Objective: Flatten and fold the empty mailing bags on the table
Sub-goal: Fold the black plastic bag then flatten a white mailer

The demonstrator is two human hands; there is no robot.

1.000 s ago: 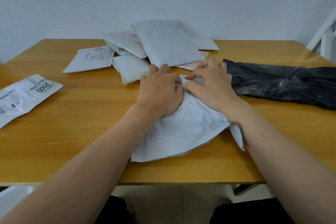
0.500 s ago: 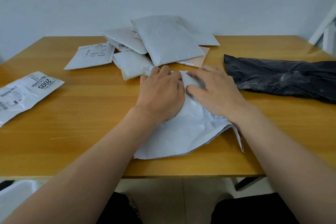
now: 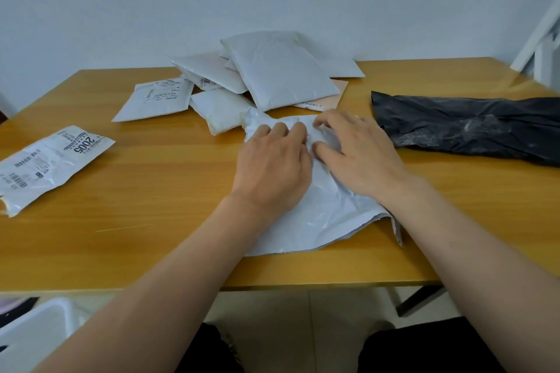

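Now both hands lie flatter than before on the crumpled white plastic mailing bag (image 3: pixel 318 206) near the front edge of the wooden bench (image 3: pixel 151 191). The left hand (image 3: pixel 272 166) presses down with straight fingers. The right hand (image 3: pixel 357 154) has spread its fingers out, no longer pinching.

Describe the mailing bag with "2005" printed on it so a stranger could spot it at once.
Start at the wooden table and look to its far left edge, well away from the pile of plain white padded mailers at the back. There lies a flat, wrinkled white plastic mailing bag, alone. Only it shows a large printed label with bold "2005" and barcodes.
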